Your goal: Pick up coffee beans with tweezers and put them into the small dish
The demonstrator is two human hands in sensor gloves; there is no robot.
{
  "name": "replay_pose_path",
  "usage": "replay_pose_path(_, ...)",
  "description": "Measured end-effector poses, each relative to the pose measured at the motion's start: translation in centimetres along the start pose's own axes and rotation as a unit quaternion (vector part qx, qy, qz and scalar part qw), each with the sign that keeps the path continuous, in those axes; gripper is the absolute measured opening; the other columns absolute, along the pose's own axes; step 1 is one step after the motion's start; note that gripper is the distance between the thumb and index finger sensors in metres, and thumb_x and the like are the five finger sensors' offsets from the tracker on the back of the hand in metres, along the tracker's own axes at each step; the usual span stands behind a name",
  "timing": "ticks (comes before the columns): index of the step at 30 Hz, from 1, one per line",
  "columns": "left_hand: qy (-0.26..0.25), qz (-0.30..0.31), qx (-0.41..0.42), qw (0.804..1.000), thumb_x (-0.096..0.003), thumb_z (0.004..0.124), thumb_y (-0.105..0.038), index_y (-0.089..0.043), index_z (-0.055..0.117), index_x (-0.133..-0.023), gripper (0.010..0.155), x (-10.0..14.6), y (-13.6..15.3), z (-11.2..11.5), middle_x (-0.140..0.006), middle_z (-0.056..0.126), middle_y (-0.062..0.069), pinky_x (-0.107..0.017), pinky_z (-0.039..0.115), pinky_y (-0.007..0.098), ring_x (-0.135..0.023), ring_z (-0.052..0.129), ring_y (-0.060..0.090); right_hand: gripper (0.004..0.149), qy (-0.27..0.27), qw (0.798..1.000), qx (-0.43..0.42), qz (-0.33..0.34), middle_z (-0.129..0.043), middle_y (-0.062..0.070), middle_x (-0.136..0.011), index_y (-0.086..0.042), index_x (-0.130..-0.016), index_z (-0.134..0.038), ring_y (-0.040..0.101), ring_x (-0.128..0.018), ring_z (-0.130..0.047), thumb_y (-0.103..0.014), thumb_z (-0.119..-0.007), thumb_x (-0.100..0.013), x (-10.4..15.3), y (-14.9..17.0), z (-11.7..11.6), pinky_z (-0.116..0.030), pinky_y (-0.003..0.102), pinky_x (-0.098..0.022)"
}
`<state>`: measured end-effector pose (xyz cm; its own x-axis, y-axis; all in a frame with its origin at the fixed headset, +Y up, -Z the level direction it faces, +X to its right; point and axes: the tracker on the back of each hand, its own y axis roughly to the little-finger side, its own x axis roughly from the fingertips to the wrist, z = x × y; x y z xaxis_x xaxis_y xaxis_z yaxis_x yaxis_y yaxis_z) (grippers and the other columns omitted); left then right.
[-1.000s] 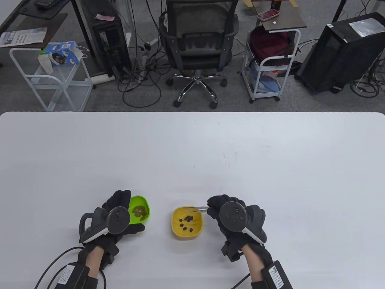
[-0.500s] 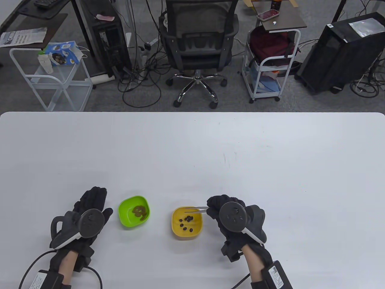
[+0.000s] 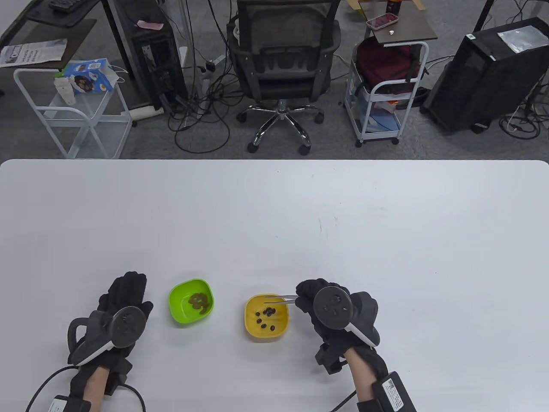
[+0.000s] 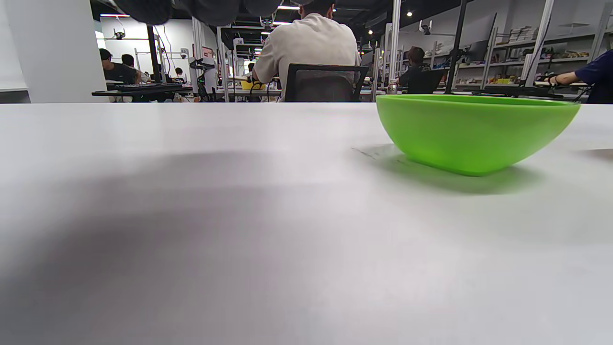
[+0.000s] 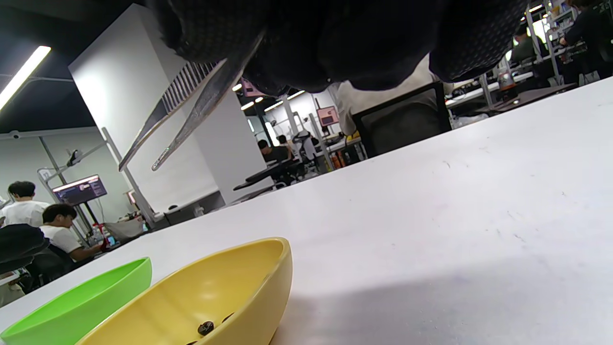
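Note:
A yellow dish holds several dark coffee beans. A green dish to its left holds a pile of beans. My right hand grips metal tweezers whose tips hang slightly apart above the yellow dish, holding no bean. The right wrist view shows the tweezers above the yellow dish, one bean inside. My left hand lies on the table left of the green dish, fingers extended, holding nothing. The left wrist view shows the green dish to the right.
The white table stretches wide behind and to both sides of the dishes. Beyond its far edge stand an office chair, two carts and computer towers on the floor.
My left hand let go of the green dish and drew back to the left, coming to rest on the table. My right hand and the tweezers stayed over the yellow dish.

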<state>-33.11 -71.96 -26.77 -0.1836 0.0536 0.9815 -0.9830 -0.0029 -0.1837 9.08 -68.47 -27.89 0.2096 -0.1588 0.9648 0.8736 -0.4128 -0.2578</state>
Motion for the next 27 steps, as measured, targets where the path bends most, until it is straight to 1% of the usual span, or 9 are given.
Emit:
replay_pose_path(8,0.005,0.002,0.003,1.000,-0.0603,0.041,-0.036,0.001,0.032,-0.119,0.070,-0.1,0.0,0.0,-0.125,0.038,0.030,-0.074,0.056,0.070,-0.112,0.053,0.055,0.043,0.000,1.000,-0.005,-0.013,-0.087,-0.001,-0.066,-0.020,-0.083,-0.076,0.021,-0.048,-0.091,-0.036,-0.068,-0.044,-0.2,0.5,0.2,-0.068,0.060,-0.070)
replay_pose_path(14,0.007,0.004,0.004,1.000,-0.0603,0.041,-0.037,0.001,0.032,-0.119,0.071,-0.1,0.0,-0.1,-0.126,0.038,0.030,-0.074,0.056,0.070,-0.112,0.052,0.055,0.043,0.033,0.996,-0.017,-0.085,-0.085,0.000,-0.069,-0.020,-0.086,-0.073,0.022,-0.051,-0.090,-0.035,-0.067,-0.046,-0.4,3.0,1.2,-0.066,0.061,-0.071)
replay_pose_path(16,0.003,0.005,0.007,1.000,-0.0603,0.042,-0.037,0.001,0.032,-0.119,0.071,-0.1,0.0,-0.1,-0.125,0.038,0.030,-0.074,0.056,0.070,-0.112,0.053,0.056,0.044,0.031,0.992,-0.010,-0.122,-0.084,0.000,-0.070,-0.019,-0.088,-0.072,0.022,-0.052,-0.089,-0.034,-0.066,-0.047,-0.5,4.2,1.1,-0.065,0.061,-0.072)
replay_pose_path(19,0.001,0.006,0.007,1.000,-0.0603,0.042,-0.037,0.001,0.032,-0.119,0.071,0.0,0.0,-0.2,-0.125,0.038,0.030,-0.074,0.056,0.070,-0.112,0.053,0.056,0.044,0.018,0.986,-0.005,-0.165,-0.083,0.001,-0.072,-0.018,-0.089,-0.070,0.023,-0.054,-0.088,-0.031,-0.063,-0.048,-0.7,6.0,0.6,-0.064,0.062,-0.072)
replay_pose_path(21,0.001,0.007,0.007,1.000,-0.0603,0.042,-0.037,0.001,0.032,-0.119,0.071,0.0,0.0,-0.2,-0.125,0.038,0.030,-0.074,0.056,0.070,-0.112,0.053,0.056,0.044,-0.006,0.981,0.001,-0.191,-0.081,0.002,-0.074,-0.017,-0.091,-0.068,0.024,-0.055,-0.087,-0.028,-0.061,-0.049,-0.8,7.1,0.0,-0.063,0.063,-0.072)
replay_pose_path(23,0.003,0.007,0.008,1.000,-0.0603,0.042,-0.037,0.001,0.032,-0.119,0.071,-0.1,0.0,-0.2,-0.125,0.038,0.030,-0.074,0.056,0.070,-0.112,0.053,0.056,0.045,-0.032,0.978,0.010,-0.206,-0.080,0.004,-0.075,-0.016,-0.092,-0.066,0.024,-0.056,-0.086,-0.027,-0.061,-0.049,-0.8,7.9,-0.5,-0.062,0.063,-0.072)
replay_pose_path(27,0.004,0.009,0.012,1.000,-0.0604,0.042,-0.037,0.001,0.033,-0.120,0.071,-0.1,0.0,-0.2,-0.126,0.038,0.030,-0.074,0.057,0.070,-0.112,0.053,0.056,0.045,-0.045,0.975,0.029,-0.216,-0.079,0.004,-0.076,-0.016,-0.093,-0.064,0.023,-0.057,-0.086,-0.027,-0.060,-0.050,-1.0,8.4,-1.4,-0.062,0.063,-0.073)
